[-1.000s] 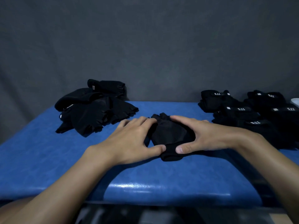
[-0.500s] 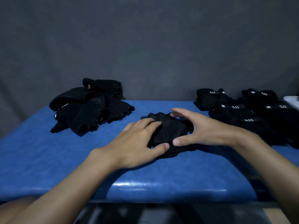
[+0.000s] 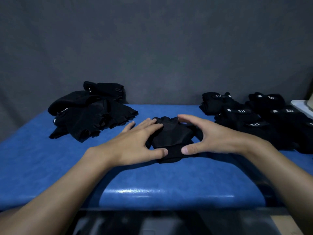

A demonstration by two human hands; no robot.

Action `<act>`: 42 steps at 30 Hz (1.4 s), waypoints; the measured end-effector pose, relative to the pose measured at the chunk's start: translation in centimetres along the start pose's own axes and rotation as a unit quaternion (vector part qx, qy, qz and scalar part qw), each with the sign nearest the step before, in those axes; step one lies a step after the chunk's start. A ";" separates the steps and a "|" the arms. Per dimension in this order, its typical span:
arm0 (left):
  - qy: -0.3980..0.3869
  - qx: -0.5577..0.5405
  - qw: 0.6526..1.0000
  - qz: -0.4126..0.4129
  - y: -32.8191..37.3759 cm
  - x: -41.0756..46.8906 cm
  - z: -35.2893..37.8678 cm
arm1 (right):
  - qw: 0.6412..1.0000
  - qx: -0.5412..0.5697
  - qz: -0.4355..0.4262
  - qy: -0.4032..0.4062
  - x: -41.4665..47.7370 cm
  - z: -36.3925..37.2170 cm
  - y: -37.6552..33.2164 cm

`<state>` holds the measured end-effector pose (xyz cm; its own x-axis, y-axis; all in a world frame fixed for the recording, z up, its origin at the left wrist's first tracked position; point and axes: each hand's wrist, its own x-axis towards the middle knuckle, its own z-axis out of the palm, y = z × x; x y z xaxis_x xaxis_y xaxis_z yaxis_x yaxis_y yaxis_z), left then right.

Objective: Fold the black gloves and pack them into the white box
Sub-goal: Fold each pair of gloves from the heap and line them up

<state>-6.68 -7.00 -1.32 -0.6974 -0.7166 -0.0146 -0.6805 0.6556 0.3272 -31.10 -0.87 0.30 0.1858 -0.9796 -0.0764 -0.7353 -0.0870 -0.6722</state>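
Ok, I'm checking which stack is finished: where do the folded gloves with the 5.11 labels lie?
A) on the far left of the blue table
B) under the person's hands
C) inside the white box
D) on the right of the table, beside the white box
D: the folded gloves lie in rows on the right of the blue table, next to the white box; the loose pile is on the left.

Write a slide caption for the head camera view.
Left hand and right hand frame a black fabric glove on a blue padded table, between a loose glove heap and folded stacks.
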 end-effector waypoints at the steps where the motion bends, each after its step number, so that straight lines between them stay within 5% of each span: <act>1: 0.030 -0.015 0.999 0.008 0.0 0.0 0.0 | 1.000 0.010 -0.006 0.018 -0.2 -0.2 -0.3; 5: 0.106 -0.045 0.992 0.052 0.7 -0.1 0.3 | 0.999 -0.005 -0.018 0.040 -1.1 -0.8 -0.7; 17: -0.009 0.039 0.999 0.007 1.1 0.0 0.7 | 0.996 -0.053 -0.040 0.063 -2.0 0.7 -0.3; 24: -0.012 0.027 0.999 0.013 0.8 0.1 0.7 | 0.996 -0.086 -0.026 -0.011 -2.2 0.2 -0.7; 30: 0.116 -0.040 0.992 0.036 0.1 0.6 0.6 | 0.985 0.003 -0.097 0.144 -0.4 0.0 -1.4; 35: 0.097 0.029 0.995 0.010 -0.2 0.5 0.6 | 0.998 -0.006 -0.048 0.047 1.0 0.5 -0.5; 42: 0.023 0.035 0.999 -0.013 -0.8 0.7 0.2 | 0.987 -0.160 0.025 -0.023 2.0 0.2 0.1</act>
<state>-6.68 -7.96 -1.81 -0.6692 -0.7428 0.0218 -0.7137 0.6506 0.2596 -30.61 -2.77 -0.06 0.1674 -0.9757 -0.1417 -0.9111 -0.0982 -0.4004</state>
